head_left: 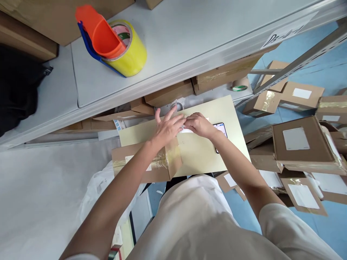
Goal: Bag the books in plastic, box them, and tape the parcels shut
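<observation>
Both hands meet over a cream-coloured board (202, 155). My left hand (168, 128) has its outer fingers stretched apart. Its thumb side bends in to pinch at a small white paper slip (187, 130). Against those fingertips, my right hand (200, 124) is closed in a pinch on the same slip, whose edges are mostly covered by the fingers. A phone (221, 128) with a lit screen lies partly under my right forearm. Under my left forearm sits a taped cardboard box (159, 164) with a white label. A clear tape roll (179, 106) is just behind the hands.
Above stands a grey metal shelf (176, 32) holding a wide yellow tape roll (132, 54) with an orange and blue tape dispenser (105, 38). Another tape roll (240, 85) rests at the back right. Several labelled cartons (300, 144) crowd the blue floor. A white plastic bag (101, 184) hangs left.
</observation>
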A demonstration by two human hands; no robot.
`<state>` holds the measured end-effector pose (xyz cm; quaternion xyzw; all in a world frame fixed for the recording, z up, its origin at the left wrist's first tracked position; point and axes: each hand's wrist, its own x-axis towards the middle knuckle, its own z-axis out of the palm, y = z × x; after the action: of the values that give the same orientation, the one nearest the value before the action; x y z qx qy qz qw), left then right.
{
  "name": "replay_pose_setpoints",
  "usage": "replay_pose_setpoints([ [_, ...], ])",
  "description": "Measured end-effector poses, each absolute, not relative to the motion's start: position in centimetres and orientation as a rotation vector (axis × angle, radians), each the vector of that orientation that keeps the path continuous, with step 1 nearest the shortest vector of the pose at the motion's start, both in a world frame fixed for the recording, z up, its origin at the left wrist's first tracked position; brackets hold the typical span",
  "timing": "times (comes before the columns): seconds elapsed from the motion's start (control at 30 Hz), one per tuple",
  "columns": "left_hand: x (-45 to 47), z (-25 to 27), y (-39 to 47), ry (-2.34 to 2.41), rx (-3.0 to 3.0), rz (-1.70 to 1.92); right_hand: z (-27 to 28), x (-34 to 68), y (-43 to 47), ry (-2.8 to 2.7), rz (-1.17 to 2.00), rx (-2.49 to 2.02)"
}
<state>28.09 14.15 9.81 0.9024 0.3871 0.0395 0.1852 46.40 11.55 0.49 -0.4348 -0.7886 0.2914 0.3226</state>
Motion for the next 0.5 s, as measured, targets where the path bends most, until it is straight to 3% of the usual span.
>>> replay_pose_setpoints([
  [0.37, 27.9, 8.6, 17.4, 1.257, 2.503, -0.162, -1.0, 46.4, 11.4, -1.934, 0.945, -1.318],
  [0.5, 26.8, 8.2, 18.6, 1.370, 2.574, 0.037, -1.4, 46.6, 12.2, -2.053, 0.942, -1.590],
])
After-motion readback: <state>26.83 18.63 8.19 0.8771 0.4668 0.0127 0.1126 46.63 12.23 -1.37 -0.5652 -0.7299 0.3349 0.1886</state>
